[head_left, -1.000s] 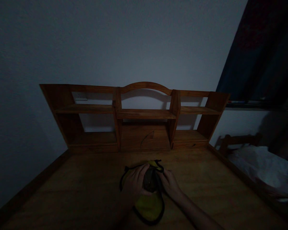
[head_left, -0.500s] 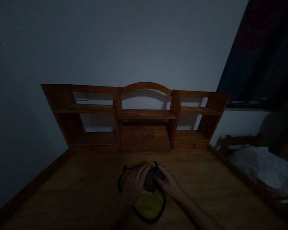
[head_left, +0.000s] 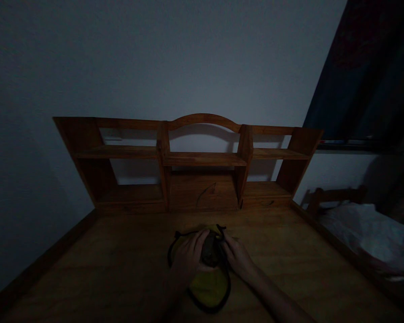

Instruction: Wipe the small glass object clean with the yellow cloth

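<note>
A yellow cloth piece with black edging (head_left: 208, 287) lies spread on the wooden desk, one rounded end toward me. On top of it sits a dark rounded object (head_left: 209, 252), too dim to name. My left hand (head_left: 188, 255) is curled around this object's left side, thumb below and fingers over it. My right hand (head_left: 237, 258) is closed at the cloth's right side, its fingers pinching the black edging beside the dark object. Black cord or strap ends stick up at the cloth's far corners.
A wooden shelf unit (head_left: 204, 159) with several compartments stands along the desk's back against the wall. Raised rims run down both sides of the desk (head_left: 121, 251). Beyond the right rim are a white plastic bag (head_left: 366, 229) and a wooden chair back (head_left: 340, 196). A dark curtain hangs upper right.
My right hand has left the dark object and shifted slightly right, now at the cloth's black edging. That edge is drawn up beside the object. My left hand stays on the object.
</note>
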`<act>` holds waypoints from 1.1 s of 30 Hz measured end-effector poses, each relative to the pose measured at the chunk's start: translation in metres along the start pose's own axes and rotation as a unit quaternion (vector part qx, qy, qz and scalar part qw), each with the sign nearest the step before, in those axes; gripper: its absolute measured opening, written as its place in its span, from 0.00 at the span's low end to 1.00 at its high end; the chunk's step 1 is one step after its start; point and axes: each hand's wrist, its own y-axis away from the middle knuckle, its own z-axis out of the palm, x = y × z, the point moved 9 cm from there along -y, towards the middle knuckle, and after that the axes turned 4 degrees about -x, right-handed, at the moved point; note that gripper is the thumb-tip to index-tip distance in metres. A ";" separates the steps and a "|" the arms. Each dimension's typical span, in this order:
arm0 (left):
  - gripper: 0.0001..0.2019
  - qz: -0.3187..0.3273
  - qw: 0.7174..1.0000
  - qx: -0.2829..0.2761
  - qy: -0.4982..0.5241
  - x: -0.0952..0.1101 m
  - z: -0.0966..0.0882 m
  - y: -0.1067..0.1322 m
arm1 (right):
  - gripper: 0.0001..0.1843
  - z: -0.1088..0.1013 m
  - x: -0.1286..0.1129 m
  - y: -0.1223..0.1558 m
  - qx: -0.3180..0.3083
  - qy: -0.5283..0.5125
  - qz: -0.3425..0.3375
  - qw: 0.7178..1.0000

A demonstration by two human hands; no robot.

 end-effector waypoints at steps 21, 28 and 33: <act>0.43 -0.043 0.999 -0.012 0.013 -0.008 0.004 -0.001 | 0.21 -0.002 0.000 0.000 0.020 0.024 0.002 1.000; 0.45 -0.075 0.996 -0.034 0.037 -0.014 0.006 -0.001 | 0.23 0.003 0.010 -0.003 0.017 -0.081 0.053 0.995; 0.46 -0.076 0.995 -0.037 0.043 -0.015 0.008 0.000 | 0.24 0.007 0.017 -0.003 0.001 -0.109 0.067 0.992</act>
